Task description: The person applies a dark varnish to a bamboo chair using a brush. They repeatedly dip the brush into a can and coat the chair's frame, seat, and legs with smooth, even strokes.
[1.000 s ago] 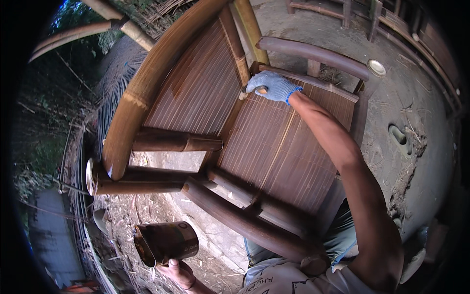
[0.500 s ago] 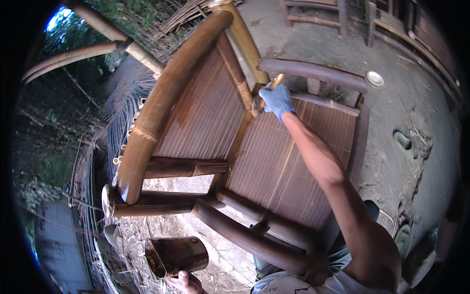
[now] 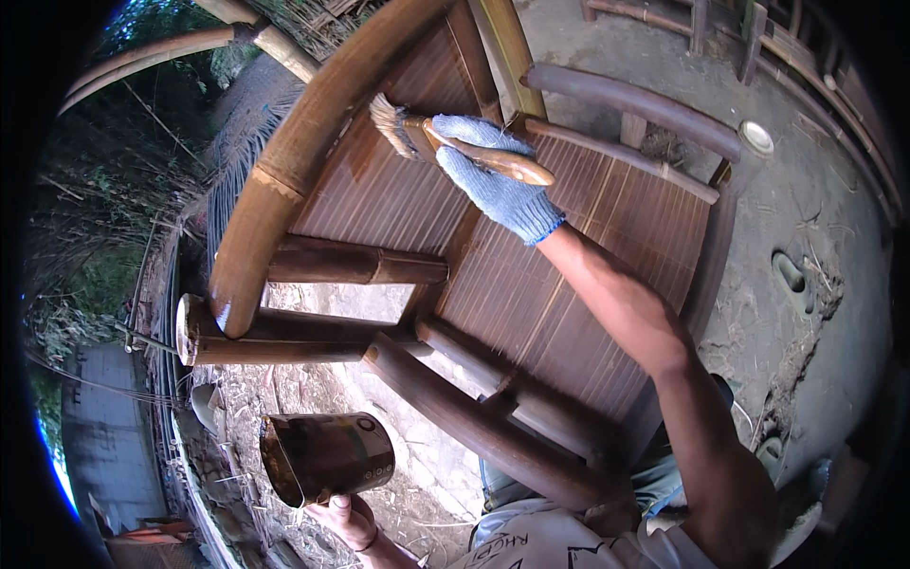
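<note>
My right hand, in a grey-blue knit glove, is closed around the wooden handle of a paintbrush. The brush's bristles point left, over or against the slatted backrest of a bamboo chair; whether they touch is hard to tell. Part of that backrest looks wet and darker. Low on the left, my bare left hand grips a tilted metal can by its lower side. The can's mouth faces left and its inner wall is stained brown; how full it is cannot be seen.
The chair's slatted seat and curved front armrest lie between my arms. Other bamboo furniture stands at the far right. A sandal lies on the ground at right. Bundled thin poles are behind the backrest.
My right hand has come from the seat's back corner toward the left and nearer, turning the brush so its bristles show. The can sits slightly higher and further left; the view has shifted.
</note>
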{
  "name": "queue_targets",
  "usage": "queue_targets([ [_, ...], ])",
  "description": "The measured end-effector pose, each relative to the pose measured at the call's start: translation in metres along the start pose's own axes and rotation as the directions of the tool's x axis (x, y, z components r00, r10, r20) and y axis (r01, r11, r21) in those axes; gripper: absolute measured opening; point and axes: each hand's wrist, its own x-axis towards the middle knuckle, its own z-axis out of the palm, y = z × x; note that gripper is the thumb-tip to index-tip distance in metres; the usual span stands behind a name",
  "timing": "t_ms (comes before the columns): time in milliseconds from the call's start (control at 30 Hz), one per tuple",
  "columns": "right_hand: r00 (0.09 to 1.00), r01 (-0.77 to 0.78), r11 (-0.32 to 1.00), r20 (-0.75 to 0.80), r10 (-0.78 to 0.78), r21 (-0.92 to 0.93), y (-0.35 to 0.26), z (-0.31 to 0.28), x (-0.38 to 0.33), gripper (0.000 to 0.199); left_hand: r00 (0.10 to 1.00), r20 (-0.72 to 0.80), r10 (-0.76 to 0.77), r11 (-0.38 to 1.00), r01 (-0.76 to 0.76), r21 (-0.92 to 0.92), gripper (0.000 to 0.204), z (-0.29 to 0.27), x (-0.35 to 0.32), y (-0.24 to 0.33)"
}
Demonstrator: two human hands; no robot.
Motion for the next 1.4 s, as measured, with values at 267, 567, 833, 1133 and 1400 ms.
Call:
queue_targets([
  [267, 0.969, -0.234, 0.958, 0.044, 0.244, -0.164, 0.055, -0.021, -0.074, 0.026, 0.994, 0.101, -0.028, 1.000, 0.026, 0.016, 0.099, -0.004, 0.005, -0.002],
  [567, 0.648, -0.740, 0.590, -0.107, 0.754, -0.322, 0.065, -0.014, -0.073, 0.032, 0.999, 0.041, -0.009, 0.999, 0.011, -0.047, 0.095, -0.003, -0.004, -0.004],
  [833, 0.423, -0.883, 0.451, -0.193, 0.885, 0.130, 0.034, -0.024, -0.044, 0.031, 0.981, 0.185, -0.063, 0.990, 0.086, -0.116, 0.094, 0.030, -0.005, 0.014],
  [1133, 0.867, -0.432, 0.896, 0.226, 0.445, -0.107, -0.236, -0.020, 0.024, 0.026, 0.822, 0.569, 0.025, 0.978, 0.097, -0.183, 0.119, 0.101, 0.018, 0.041],
  [1400, 0.750, 0.032, 0.820, 0.555, 0.359, -0.572, -0.339, 0.034, 0.019, 0.027, 0.823, 0.544, 0.162, 0.977, -0.058, -0.203, 0.127, 0.135, -0.007, 0.039],
])
